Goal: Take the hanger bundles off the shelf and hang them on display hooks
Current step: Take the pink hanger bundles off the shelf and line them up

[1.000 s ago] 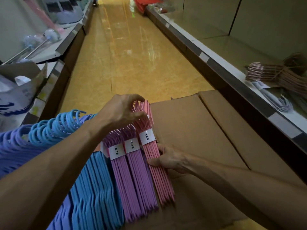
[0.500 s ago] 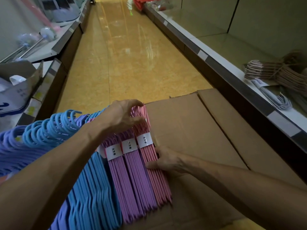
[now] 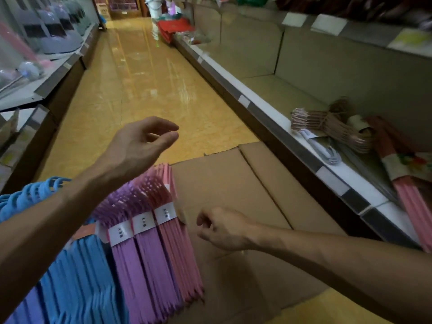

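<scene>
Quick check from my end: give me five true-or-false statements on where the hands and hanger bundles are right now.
1. The left hand holds a bundle. False: it hovers open and empty.
2. The pink bundle lies on the cardboard box. True.
3. Each purple bundle has a white paper band. True.
4. The right hand grips the pink bundle. False: it is beside it, apart.
5. The blue hangers lie right of the pink bundle. False: left.

Banded pink (image 3: 180,249), purple (image 3: 140,265) and blue hanger bundles (image 3: 77,284) lie side by side on cardboard (image 3: 233,183).
</scene>
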### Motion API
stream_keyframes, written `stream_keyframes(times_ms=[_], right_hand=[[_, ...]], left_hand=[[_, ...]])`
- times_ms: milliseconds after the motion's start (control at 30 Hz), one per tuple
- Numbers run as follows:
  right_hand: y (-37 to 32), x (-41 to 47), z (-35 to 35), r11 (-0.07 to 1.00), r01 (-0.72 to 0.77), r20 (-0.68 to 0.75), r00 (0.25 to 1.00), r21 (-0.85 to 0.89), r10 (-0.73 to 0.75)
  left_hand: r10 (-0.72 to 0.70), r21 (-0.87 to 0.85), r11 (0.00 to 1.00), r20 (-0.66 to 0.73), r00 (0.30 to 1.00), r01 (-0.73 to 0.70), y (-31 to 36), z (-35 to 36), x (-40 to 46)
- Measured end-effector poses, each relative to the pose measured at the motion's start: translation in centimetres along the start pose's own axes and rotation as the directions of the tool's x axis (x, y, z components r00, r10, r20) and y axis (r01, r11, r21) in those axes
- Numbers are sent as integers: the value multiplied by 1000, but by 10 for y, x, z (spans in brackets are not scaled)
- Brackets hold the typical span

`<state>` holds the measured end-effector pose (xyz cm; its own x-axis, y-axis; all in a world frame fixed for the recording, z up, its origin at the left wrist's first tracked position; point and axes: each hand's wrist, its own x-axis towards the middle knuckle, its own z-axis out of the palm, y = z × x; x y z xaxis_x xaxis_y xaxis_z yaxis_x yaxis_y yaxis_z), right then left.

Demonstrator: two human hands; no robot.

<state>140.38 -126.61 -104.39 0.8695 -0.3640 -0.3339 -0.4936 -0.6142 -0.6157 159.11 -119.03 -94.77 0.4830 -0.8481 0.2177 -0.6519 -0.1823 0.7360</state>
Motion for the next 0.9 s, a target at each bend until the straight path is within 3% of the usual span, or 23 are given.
stream_keyframes(times_ms=[67, 267, 467, 633, 900], right_hand=[[8, -14, -13, 997, -25, -59, 998, -72, 20], [39, -64, -60, 995, -84, -248, 966, -52, 69], [78, -120, -103, 979, -192, -443, 885, -65, 144], [130, -169, -128, 938, -326, -613, 719, 119, 328], [210, -240, -161, 812, -444, -690, 449, 379, 568]], left_hand=[[-5, -126, 992, -16, 1000, 2, 13, 7, 1], [-27, -342, 939, 17, 999, 32, 47, 46, 10], [-52, -550, 832, 57, 997, 75, 84, 98, 16], [-39, -602, 792, 118, 992, 103, 108, 142, 17], [-4, -593, 798, 182, 983, 113, 142, 216, 18]])
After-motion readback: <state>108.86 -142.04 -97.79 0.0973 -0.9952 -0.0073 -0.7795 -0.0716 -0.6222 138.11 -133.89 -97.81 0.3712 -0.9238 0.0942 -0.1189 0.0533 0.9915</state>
